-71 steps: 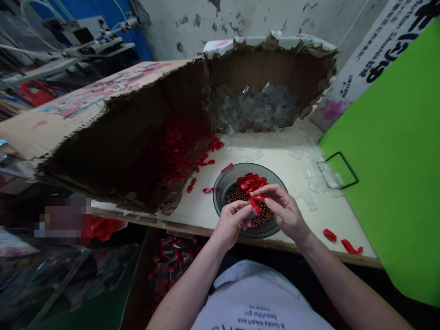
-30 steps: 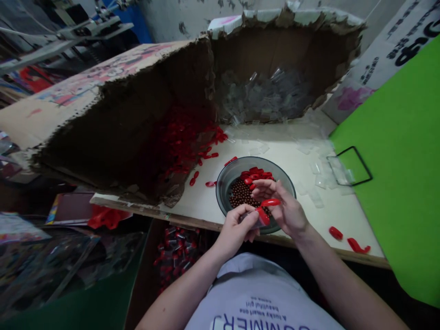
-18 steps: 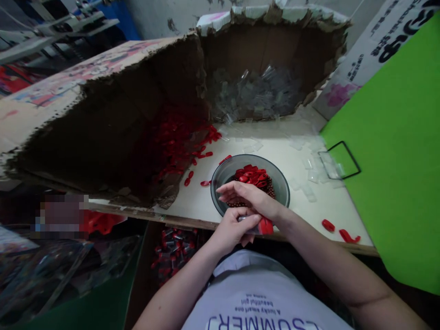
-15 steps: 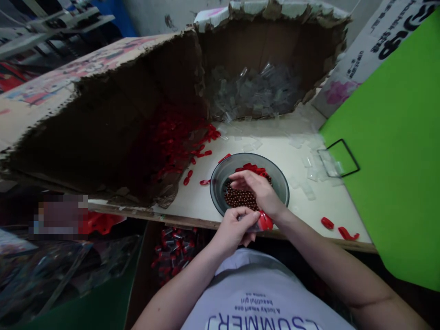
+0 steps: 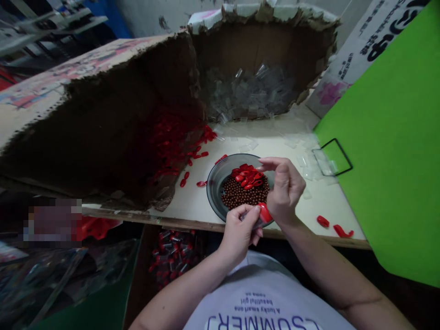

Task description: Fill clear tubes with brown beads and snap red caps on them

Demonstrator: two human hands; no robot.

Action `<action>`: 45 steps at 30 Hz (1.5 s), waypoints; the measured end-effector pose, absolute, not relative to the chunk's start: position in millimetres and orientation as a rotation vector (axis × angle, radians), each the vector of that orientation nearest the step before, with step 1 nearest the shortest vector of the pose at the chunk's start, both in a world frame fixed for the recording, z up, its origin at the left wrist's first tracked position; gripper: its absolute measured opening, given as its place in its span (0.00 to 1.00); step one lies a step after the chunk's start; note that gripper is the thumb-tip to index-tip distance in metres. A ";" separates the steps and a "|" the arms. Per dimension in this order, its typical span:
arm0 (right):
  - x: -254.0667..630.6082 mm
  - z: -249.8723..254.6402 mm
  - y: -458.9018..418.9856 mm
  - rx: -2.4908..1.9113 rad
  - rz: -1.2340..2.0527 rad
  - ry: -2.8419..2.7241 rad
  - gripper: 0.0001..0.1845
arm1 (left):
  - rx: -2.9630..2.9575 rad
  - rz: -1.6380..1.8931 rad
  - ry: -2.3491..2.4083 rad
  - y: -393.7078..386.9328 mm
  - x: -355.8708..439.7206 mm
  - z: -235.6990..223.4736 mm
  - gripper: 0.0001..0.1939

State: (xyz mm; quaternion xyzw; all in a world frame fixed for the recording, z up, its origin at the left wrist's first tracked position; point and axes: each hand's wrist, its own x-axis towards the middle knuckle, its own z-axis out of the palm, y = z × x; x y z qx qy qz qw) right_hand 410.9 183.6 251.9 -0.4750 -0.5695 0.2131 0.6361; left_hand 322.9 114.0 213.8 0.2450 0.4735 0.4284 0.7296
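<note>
Dim, cool, fairly even light falls on the flat white surface (image 5: 330,201), while the torn brown cardboard box (image 5: 99,114) at left sinks into near-black shadow that swallows part of its heap of small red plastic pieces (image 5: 165,142). Faint glints mark the clear plastic pieces (image 5: 254,89) and the round brown beads (image 5: 237,195). Wide-angle stretching smears the pale metal machine (image 5: 58,27) at upper left, and 1 blocky pixelated patch (image 5: 53,220) hides detail at lower left.

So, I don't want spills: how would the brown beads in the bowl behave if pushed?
The brown beads look round, so they'd likely roll. Their shine suggests they may be slippery to pinch. The raised wall of the bowl would probably contain them.
</note>
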 end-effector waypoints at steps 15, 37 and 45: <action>445.6 224.3 151.7 -0.966 1.805 -0.820 0.17 | 2.079 1.390 1.173 117.8 277.1 208.2 0.22; 452.6 243.9 132.2 -0.954 1.855 -0.908 0.11 | 1.626 1.072 1.162 105.3 271.7 243.4 0.19; 454.3 238.0 130.6 -0.864 2.240 -0.569 0.17 | 1.469 0.928 1.138 107.1 264.3 260.0 0.19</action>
